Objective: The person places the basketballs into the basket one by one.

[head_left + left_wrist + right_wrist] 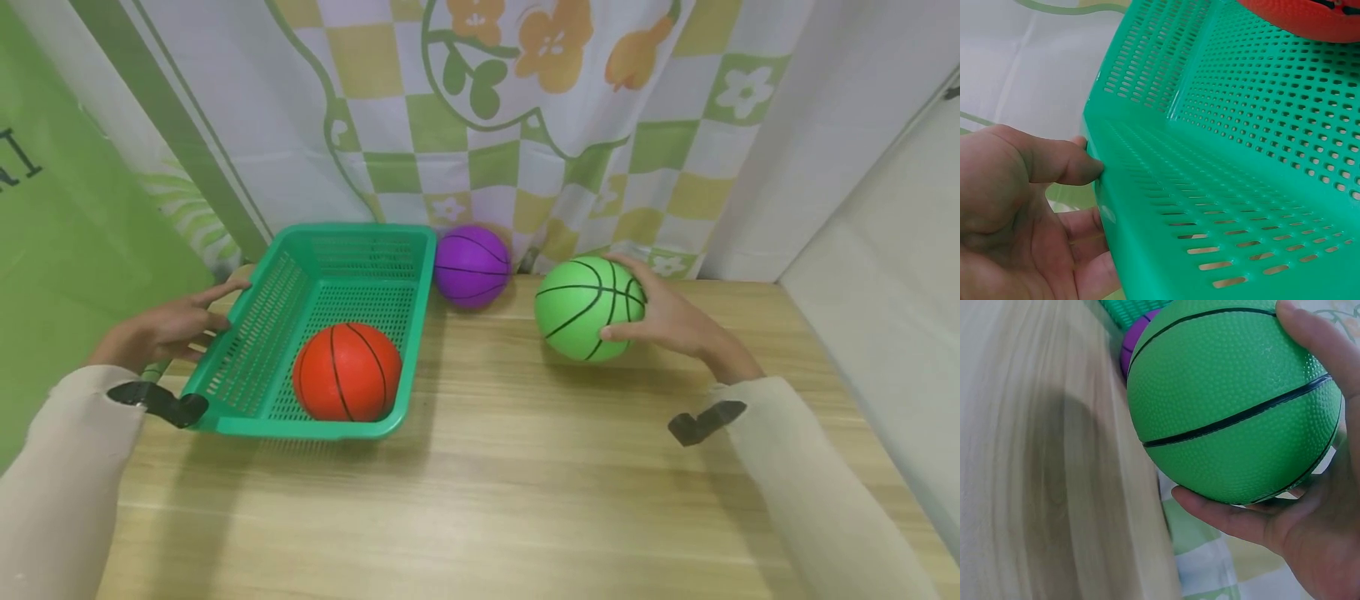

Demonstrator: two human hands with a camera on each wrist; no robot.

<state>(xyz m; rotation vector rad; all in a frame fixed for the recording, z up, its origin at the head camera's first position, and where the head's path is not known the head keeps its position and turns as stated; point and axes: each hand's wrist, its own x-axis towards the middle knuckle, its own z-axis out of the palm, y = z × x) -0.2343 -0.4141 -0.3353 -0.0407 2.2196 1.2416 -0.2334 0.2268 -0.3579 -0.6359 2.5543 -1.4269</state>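
My right hand (660, 317) grips a green ball (581, 308) with black basketball lines, thumb and fingers spread round its right side. In the right wrist view the green ball (1229, 406) fills the space in front of the palm, close over the wood. To the left, a green plastic basket (420, 333) with slotted walls stands on the table. A red ball (347, 372) with black lines lies inside it, toward the near right corner. My left hand (176, 325) holds the basket's left rim; in the left wrist view its thumb (1069, 162) lies at the rim, other fingers along the outer wall.
A purple ball (472, 267) sits against the basket's right side at the back. Behind the wooden table (510, 500) hangs a checkered curtain (465, 125) with flowers. A white wall (900, 233) stands to the right, green fabric (67, 208) to the left.
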